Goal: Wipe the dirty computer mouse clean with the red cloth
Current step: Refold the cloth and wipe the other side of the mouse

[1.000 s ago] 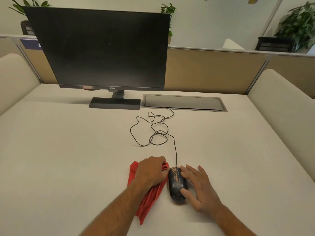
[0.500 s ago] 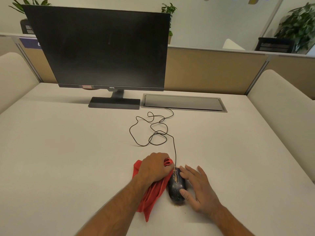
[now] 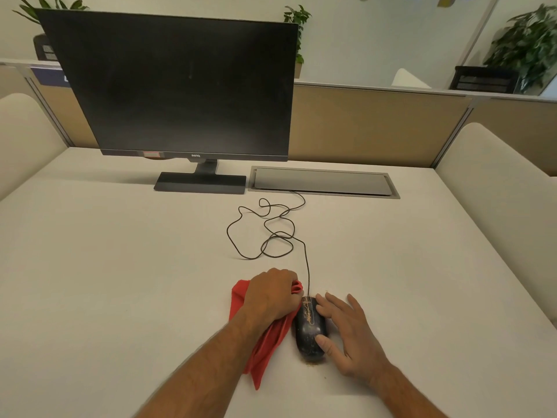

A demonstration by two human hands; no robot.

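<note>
Left hand with bunched red cloth nudged forward, fingers hidden, right hand steadying speckled mouse, fingers straight.

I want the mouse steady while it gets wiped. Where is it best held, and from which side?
Hold the mouse by its long flanks near the rear, coming from the right, as the right hand does. That probably leaves the dirty top clear for the red cloth in the left hand.
</note>
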